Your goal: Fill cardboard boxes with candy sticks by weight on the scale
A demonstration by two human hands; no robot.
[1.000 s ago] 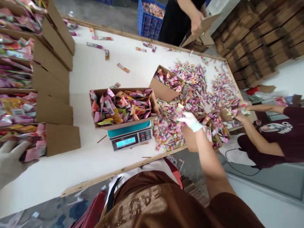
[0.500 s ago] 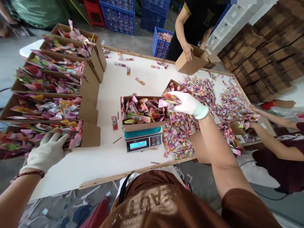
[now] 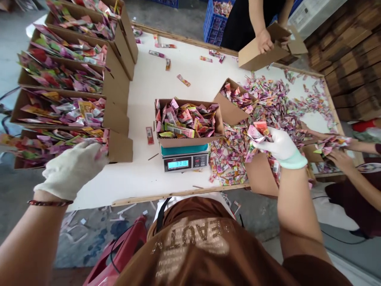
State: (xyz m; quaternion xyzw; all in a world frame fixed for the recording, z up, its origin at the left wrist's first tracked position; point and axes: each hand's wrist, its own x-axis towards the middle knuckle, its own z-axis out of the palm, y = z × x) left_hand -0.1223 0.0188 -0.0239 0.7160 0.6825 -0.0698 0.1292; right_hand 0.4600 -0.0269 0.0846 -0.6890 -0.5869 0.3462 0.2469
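Note:
A cardboard box (image 3: pixel 190 140) filled with colourful candy packets sits on a teal digital scale (image 3: pixel 185 160) on the white table (image 3: pixel 143 95). My right hand (image 3: pixel 278 146), in a white glove, hovers right of the box over the loose packet pile (image 3: pixel 258 115), closed on a few packets (image 3: pixel 256 132). My gloved left hand (image 3: pixel 73 169) rests on the near edge of the closest filled box (image 3: pixel 119 147) at the left, fingers curled; I cannot make out anything in it.
Several filled boxes (image 3: pixel 74 79) line the table's left side. A tilted half-filled box (image 3: pixel 232 107) stands behind the pile. One person (image 3: pixel 264 39) at the far edge holds an empty carton; another's hands (image 3: pixel 336 153) gather packets at the right. Blue crates (image 3: pixel 216 20) stand behind.
My right hand moved from over the box on the scale back to the right, above the loose pile, still with packets. The scale reading changed. My left hand stayed at the nearest left box.

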